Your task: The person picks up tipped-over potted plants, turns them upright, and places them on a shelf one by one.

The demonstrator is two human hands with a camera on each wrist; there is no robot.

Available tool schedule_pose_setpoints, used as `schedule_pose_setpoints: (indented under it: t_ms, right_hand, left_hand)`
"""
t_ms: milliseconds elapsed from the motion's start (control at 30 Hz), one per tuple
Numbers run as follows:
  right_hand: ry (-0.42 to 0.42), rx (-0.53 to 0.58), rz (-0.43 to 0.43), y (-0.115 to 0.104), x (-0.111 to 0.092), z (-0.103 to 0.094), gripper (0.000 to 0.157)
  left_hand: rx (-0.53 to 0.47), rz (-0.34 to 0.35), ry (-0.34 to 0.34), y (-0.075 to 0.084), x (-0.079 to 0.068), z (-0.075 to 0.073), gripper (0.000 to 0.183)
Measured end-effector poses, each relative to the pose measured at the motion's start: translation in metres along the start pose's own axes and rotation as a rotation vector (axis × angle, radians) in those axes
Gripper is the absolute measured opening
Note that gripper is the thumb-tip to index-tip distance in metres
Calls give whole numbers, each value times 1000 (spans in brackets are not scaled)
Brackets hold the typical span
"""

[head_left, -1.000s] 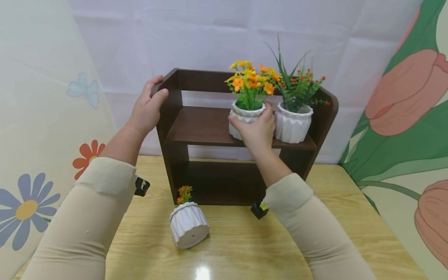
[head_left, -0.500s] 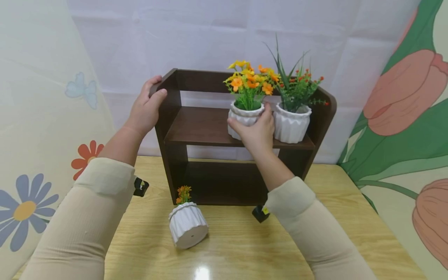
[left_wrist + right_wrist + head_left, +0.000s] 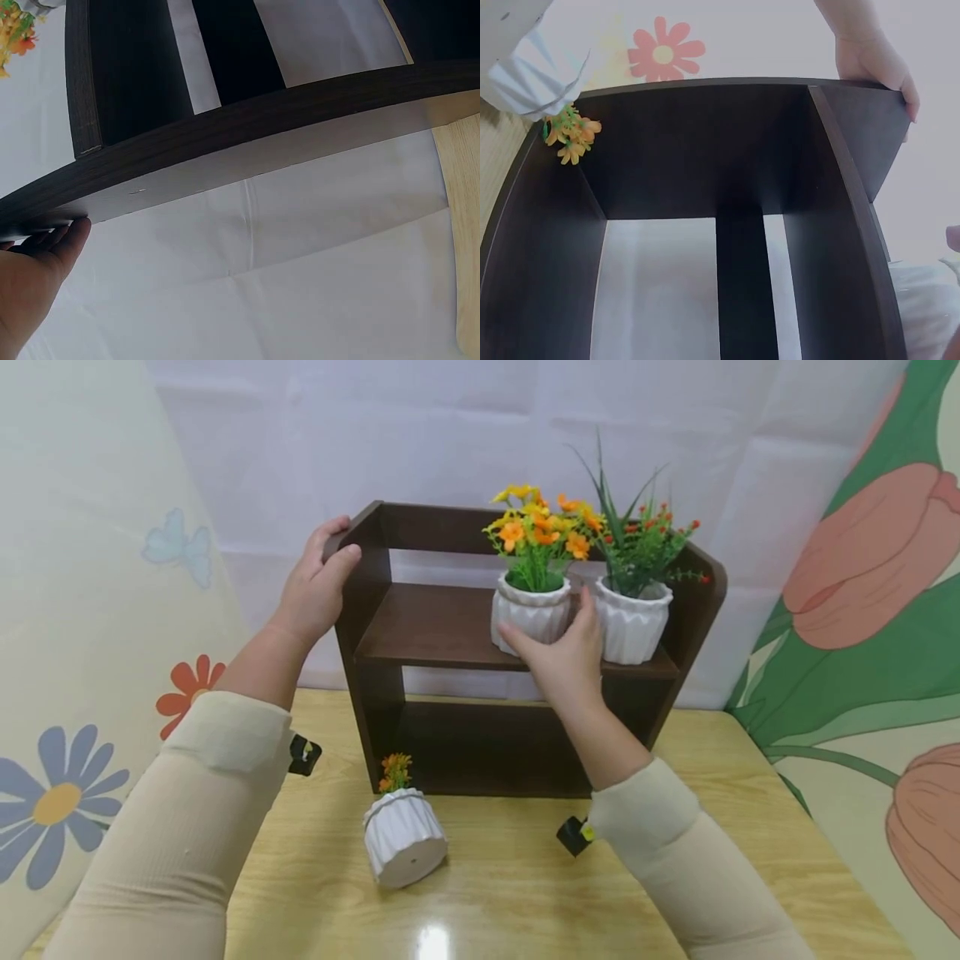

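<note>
A dark brown two-tier shelf stands on the table. My left hand grips the top of its left side panel, thumb on the inner side. On the upper tier sits a white fluted pot of yellow and orange flowers. My right hand is at this pot, thumb close to its front and fingers spread to its right, with a gap to the pot there. Just right of that hand stands another white pot, with grassy leaves and red buds. In the right wrist view only bits of the right hand show.
A third white pot with small orange flowers lies tipped on the wooden table, before the shelf's lower tier, base toward me. A white cloth hangs behind. Flower-patterned panels flank both sides.
My right hand has loosened from the yellow-flower pot and shifted slightly right, its fingers spreading away. The pot stays where it was. My left hand keeps its hold on the shelf.
</note>
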State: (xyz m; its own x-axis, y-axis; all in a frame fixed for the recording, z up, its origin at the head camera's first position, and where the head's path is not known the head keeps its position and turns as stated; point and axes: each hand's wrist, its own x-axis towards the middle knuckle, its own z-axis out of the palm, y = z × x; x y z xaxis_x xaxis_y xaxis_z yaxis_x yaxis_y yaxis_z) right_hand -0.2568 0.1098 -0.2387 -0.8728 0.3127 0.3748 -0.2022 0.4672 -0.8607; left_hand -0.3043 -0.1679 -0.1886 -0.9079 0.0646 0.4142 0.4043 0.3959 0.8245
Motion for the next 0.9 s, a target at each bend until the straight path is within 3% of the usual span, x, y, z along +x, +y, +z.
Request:
schedule_pose_setpoints:
  t_ms: [433,667,900]
  right_hand:
    - [-41,51,-19,5,-22,-12,110]
    - [-99,47,24,4,-43,-13,110]
    - [-162,62,7,5,-66,-12,110]
  left_hand:
    - [3,-4,6,1,3,1,56]
    - [-2,-9,7,2,2,0,56]
    - [5,-13,8,2,0,0,56]
